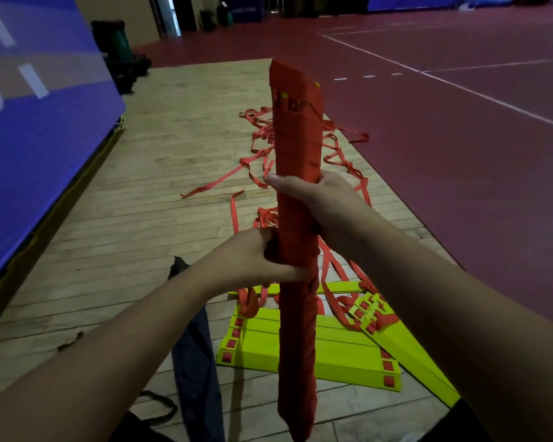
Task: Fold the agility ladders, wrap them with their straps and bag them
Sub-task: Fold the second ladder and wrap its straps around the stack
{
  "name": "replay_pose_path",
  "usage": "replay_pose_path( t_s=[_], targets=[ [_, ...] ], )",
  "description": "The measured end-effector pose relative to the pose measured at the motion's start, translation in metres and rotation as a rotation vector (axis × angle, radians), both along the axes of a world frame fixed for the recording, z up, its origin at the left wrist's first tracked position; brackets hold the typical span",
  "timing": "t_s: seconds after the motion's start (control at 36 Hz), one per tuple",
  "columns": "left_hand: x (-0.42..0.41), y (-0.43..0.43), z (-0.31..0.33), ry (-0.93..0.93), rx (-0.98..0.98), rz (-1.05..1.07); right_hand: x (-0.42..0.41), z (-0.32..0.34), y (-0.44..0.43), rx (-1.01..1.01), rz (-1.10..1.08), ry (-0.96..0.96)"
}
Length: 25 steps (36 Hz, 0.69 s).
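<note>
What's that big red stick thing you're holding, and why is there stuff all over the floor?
A person holds a long red strap-wrapped bundle upright. The right hand grips its middle and the left hand grips just below. On the wooden floor lie stacked flat yellow-green rungs with loose red straps tangled beyond. A dark blue fabric bag lies beside them; the bundle isn't in it.

Cloth, plastic, wood
Matt red cloth bag [297, 346]; woven straps [296, 145]; smooth yellow plastic rungs [339, 355]; dull, worn wood floor [141, 218].
</note>
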<state>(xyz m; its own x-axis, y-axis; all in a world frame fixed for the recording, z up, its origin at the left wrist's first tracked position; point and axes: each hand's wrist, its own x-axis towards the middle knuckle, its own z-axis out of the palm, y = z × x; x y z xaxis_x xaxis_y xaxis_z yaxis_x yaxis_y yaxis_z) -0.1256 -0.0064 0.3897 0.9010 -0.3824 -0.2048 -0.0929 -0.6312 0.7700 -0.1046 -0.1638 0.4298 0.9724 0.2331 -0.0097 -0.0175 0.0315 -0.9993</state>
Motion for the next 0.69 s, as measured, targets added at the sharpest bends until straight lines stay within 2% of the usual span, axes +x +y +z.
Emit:
replay_pose_path(
  t_s=[0.14, 0.19, 0.25, 0.33, 0.42, 0.5, 0.64, 0.69],
  targets=[
    [-0.007, -0.019, -0.010, -0.109, 0.039, 0.128, -0.003, -0.004, 0.007, -0.041, -0.080, 0.001],
    [-0.005, -0.016, -0.013, -0.065, -0.022, 0.147, -0.003, -0.004, 0.011, -0.055, -0.062, -0.001],
    [-0.003, -0.008, -0.011, -0.010, -0.097, 0.132, -0.002, 0.000, 0.009, -0.016, 0.014, 0.027],
    [-0.003, 0.002, 0.002, 0.044, -0.131, 0.002, 0.003, 0.008, -0.002, 0.040, 0.168, 0.038],
    [-0.007, 0.005, 0.008, 0.128, -0.089, -0.118, 0.004, 0.010, -0.009, 0.116, 0.305, 0.007],
    [-0.009, 0.004, 0.008, 0.160, -0.029, -0.134, 0.002, 0.007, -0.008, 0.220, 0.418, 0.050],
    [-0.004, 0.005, 0.008, 0.097, 0.253, -0.070, 0.002, 0.003, -0.002, 0.046, 0.138, 0.002],
    [-0.002, 0.007, 0.008, 0.008, 0.287, -0.046, 0.004, -0.001, 0.001, -0.024, 0.029, -0.046]
  ],
)
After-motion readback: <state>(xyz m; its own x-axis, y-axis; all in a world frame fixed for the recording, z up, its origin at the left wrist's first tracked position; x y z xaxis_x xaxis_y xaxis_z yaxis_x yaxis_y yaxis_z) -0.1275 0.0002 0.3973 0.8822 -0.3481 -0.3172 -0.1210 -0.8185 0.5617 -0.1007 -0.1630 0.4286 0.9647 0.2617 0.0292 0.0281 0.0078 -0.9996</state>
